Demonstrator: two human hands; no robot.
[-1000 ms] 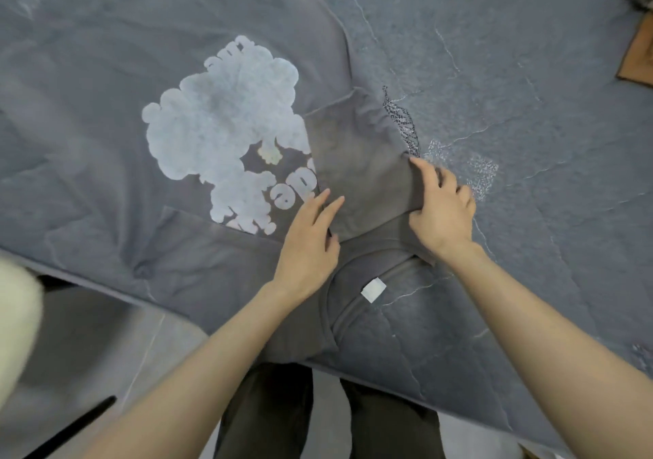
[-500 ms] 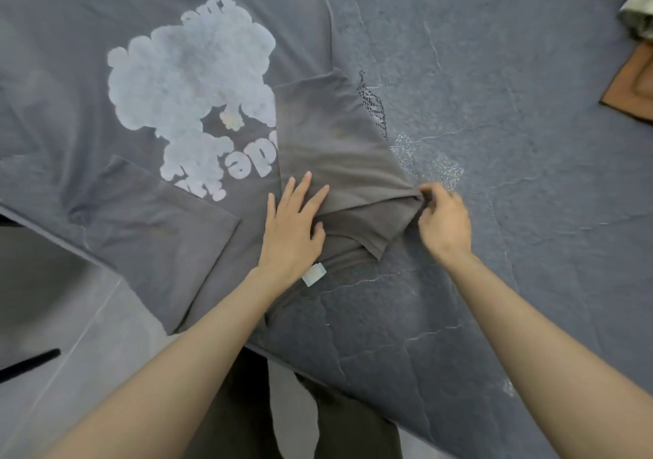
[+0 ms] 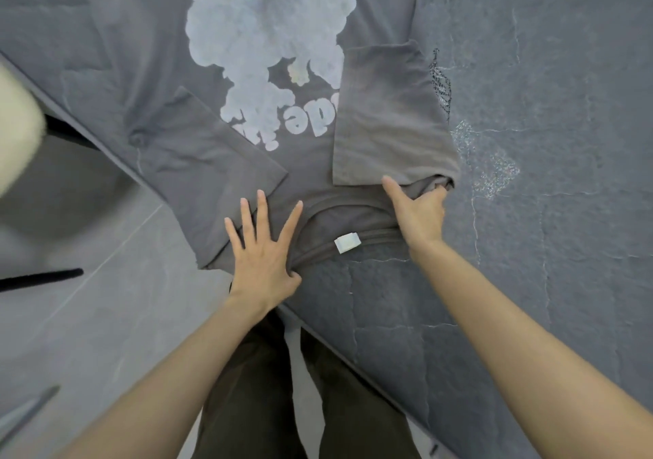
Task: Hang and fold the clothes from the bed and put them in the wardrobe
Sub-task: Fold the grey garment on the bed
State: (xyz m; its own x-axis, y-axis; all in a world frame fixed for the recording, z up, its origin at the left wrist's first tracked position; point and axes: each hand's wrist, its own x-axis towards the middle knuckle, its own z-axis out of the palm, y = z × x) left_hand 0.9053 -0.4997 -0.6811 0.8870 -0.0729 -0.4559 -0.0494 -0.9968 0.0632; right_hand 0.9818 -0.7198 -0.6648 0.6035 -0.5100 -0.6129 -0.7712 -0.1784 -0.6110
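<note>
A grey T-shirt (image 3: 311, 162) with a pale cloud-shaped print lies on the bed, collar and white label (image 3: 348, 242) toward me. Both sleeves are folded in over the body. My left hand (image 3: 263, 246) lies flat with fingers spread on the shoulder left of the collar, its thumb tucked at the collar edge. My right hand (image 3: 418, 207) grips the bunched fabric of the right shoulder, just below the folded right sleeve (image 3: 388, 116), with the thumb stretched out over the cloth.
The bed (image 3: 547, 211) is covered by a grey quilted blanket and its edge runs diagonally in front of my legs. Grey tiled floor (image 3: 88, 317) lies to the left, with a black bar on it. A blurred cream object (image 3: 16, 130) sits at the left edge.
The left hand has slid from the middle of the collar to the left shoulder and spread flat. The right hand still holds the right shoulder fold. The view has shifted, and the shirt looks squarer.
</note>
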